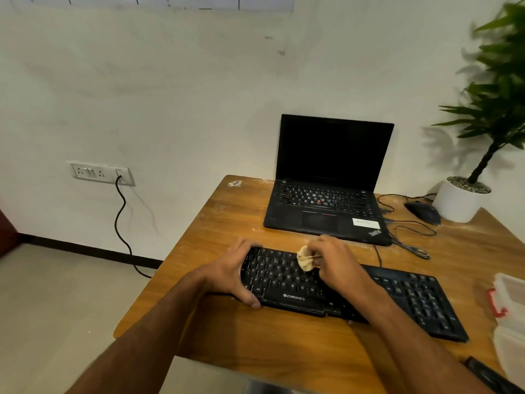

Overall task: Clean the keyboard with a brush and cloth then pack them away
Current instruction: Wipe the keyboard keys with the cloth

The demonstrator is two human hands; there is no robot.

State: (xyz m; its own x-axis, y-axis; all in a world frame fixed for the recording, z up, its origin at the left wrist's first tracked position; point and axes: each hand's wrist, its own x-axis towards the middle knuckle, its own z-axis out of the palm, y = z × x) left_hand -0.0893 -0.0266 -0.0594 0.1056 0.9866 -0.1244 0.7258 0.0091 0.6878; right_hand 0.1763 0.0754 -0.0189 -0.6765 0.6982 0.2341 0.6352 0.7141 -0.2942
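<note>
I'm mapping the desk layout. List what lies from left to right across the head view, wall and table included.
Wall socket panel → left hand gripping the keyboard's left end → cloth pinched in the right hand → mouse → white plant pot → clear plastic box at the right edge.

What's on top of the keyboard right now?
The left hand grips the keyboard's left end. The right hand presses a bunched cloth onto the upper middle keys. The keys beneath both hands and the cloth are hidden.
</note>
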